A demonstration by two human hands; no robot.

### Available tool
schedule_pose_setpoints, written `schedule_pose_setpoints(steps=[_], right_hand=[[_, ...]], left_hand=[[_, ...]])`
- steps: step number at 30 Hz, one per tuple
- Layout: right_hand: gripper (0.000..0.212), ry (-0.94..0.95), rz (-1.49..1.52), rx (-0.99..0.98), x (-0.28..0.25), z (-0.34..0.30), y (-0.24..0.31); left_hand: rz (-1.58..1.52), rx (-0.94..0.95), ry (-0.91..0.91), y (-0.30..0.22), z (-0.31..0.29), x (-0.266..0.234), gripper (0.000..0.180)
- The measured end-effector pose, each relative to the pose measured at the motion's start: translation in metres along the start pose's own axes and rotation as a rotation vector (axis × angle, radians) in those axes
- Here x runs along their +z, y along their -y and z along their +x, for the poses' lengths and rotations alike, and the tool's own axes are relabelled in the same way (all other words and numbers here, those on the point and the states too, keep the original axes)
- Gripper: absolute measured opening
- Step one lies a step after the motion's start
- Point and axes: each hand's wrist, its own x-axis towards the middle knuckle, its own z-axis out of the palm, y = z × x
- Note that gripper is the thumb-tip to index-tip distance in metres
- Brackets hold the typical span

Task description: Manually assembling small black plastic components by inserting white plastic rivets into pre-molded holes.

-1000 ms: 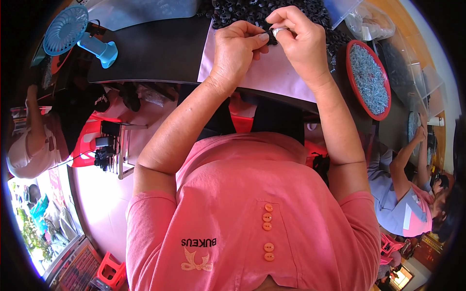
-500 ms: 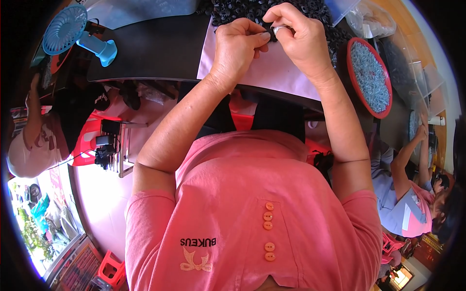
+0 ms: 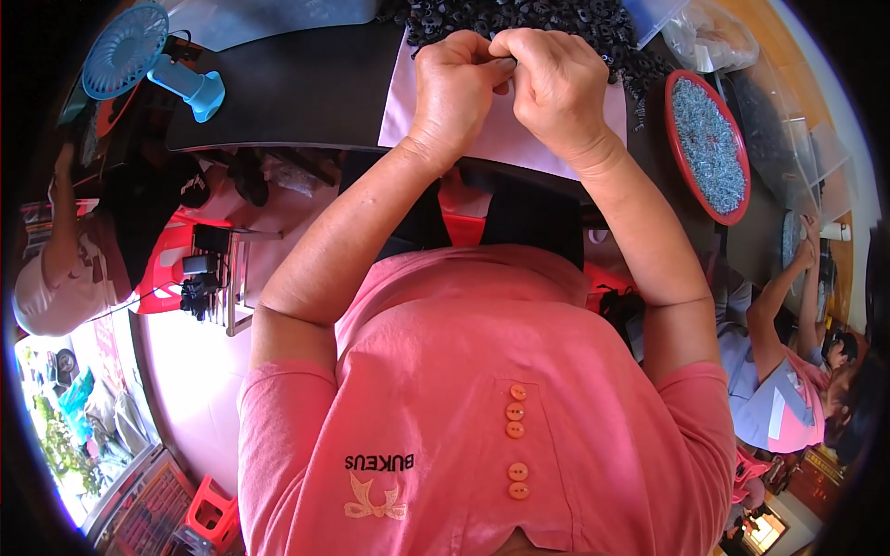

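Note:
My left hand (image 3: 451, 97) and my right hand (image 3: 556, 97) meet above a pale pink sheet (image 3: 519, 139) at the table's far side. Both are closed, with thumbs and fingertips pinched together and touching. A small dark piece (image 3: 509, 62) barely shows between the fingertips; most of it is covered by the fingers. Just beyond my hands lies a heap of small black parts (image 3: 519, 17), which look like plastic pieces. To the right of my right hand stands a red-rimmed round tray (image 3: 671, 139) full of tiny light blue, clear-looking pieces (image 3: 709, 144).
A blue fan (image 3: 190, 91) stands at the left of the dark table (image 3: 297, 97). A translucent bin (image 3: 269, 18) sits at the far left, a clear plastic bag (image 3: 709, 37) at the far right. Other people work at both sides. A red stool (image 3: 211, 514) is behind on the left.
My right hand has come down and left against my left fingertips, its raised fingers now curled in. The shiny pale spot at its fingers no longer shows. My left hand has barely moved.

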Motion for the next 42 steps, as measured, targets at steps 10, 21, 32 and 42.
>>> schedule_pose_setpoints(steps=[10,21,32,42], right_hand=[[0.022,0.129,0.423,0.539,-0.018,0.007,0.005],[0.030,0.023,-0.037,0.080,-0.001,-0.002,0.015],[0.052,0.032,0.276,0.353,-0.005,-0.002,0.013],[0.037,0.100,-0.018,0.250,-0.007,0.000,0.004]], left_hand=[[0.033,-0.056,0.040,-0.009,-0.002,-0.002,0.004],[0.024,0.022,-0.050,-0.008,-0.005,0.000,0.004],[-0.305,-0.163,-0.041,-0.015,-0.001,-0.005,0.006],[-0.346,-0.145,-0.034,-0.017,0.000,-0.005,0.007]])
